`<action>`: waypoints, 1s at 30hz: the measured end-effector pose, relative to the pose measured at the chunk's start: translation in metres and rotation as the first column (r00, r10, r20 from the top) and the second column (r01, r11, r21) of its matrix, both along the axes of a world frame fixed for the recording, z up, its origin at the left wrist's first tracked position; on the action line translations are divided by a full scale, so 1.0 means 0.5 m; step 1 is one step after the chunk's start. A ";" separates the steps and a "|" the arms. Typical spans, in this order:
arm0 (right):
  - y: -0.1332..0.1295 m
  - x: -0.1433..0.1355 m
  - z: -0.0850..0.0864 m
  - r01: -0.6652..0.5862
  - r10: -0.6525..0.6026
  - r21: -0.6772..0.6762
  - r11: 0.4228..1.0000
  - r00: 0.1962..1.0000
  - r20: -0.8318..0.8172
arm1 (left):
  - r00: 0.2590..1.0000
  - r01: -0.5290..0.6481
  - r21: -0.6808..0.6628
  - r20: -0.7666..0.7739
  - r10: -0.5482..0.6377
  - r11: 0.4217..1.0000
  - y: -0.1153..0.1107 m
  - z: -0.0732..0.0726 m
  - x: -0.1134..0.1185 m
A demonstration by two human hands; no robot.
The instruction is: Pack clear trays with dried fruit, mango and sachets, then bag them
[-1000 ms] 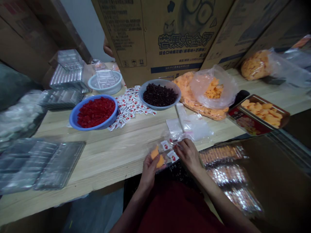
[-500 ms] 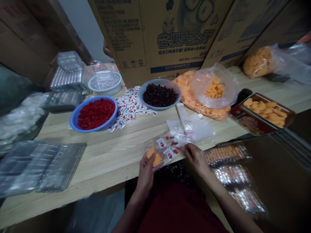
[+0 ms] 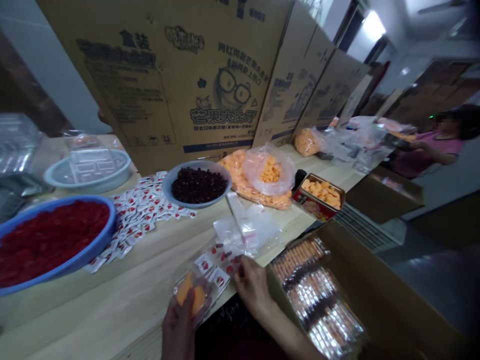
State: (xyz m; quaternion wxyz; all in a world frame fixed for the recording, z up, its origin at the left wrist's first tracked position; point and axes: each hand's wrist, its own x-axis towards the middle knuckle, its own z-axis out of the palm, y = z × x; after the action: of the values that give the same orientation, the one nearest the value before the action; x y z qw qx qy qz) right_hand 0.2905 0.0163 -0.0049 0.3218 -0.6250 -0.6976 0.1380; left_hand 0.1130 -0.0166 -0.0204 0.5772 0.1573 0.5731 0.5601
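Near the table's front edge, my left hand [image 3: 179, 320] grips one end of a clear plastic tray [image 3: 193, 277], thumb pressed over its orange candy pieces [image 3: 198, 299]. Two small white sachets [image 3: 204, 263] with a red print lie in its middle compartments, and small red and dark pieces [image 3: 226, 256] at the far end. A clear film seems to cover the tray. My right hand [image 3: 252, 285] is closed at that far end, its fingers pinching the tray or film edge; exactly what is between them is partly hidden. Flat clear bags [image 3: 258, 230] lie just beyond.
Behind are a blue basin of red pieces [image 3: 108, 215], scattered sachets [image 3: 140, 205], a bowl of dark pieces [image 3: 228, 192], a bag of orange candy [image 3: 232, 167] and a tin [image 3: 313, 210]. Right, a carton [image 3: 375, 280] holds packed trays. A co-worker [image 3: 431, 150] stands far right.
The view has swung right and closer, bringing the co-worker and more of the carton into sight. Both hands stay on the tray, with little change in their grip.
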 end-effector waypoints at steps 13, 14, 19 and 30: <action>0.072 -0.028 -0.022 0.035 -0.022 -0.118 0.992 0.993 0.114 | 0.997 0.071 -0.010 0.026 -0.070 0.997 -0.021 0.018 0.041; 0.083 -0.027 -0.022 0.025 -0.011 -0.113 0.993 0.992 0.124 | 0.997 0.072 -0.015 0.031 -0.071 0.997 -0.022 0.017 0.045; 0.090 -0.074 -0.004 -0.093 0.105 -0.092 0.991 0.984 0.143 | 0.992 0.127 0.034 0.003 -0.127 0.991 -0.007 0.007 0.060; 0.020 -0.153 0.018 -0.321 0.310 -0.162 0.933 0.947 -0.089 | 0.915 0.403 0.087 -0.043 -0.401 0.911 -0.033 0.024 -0.038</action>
State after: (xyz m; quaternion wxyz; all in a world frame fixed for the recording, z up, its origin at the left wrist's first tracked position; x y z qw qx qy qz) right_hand 0.2139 0.0262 0.0043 0.2608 -0.5262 -0.7639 0.2676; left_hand 0.0942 -0.0329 -0.0082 0.6650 0.3055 0.5085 0.4537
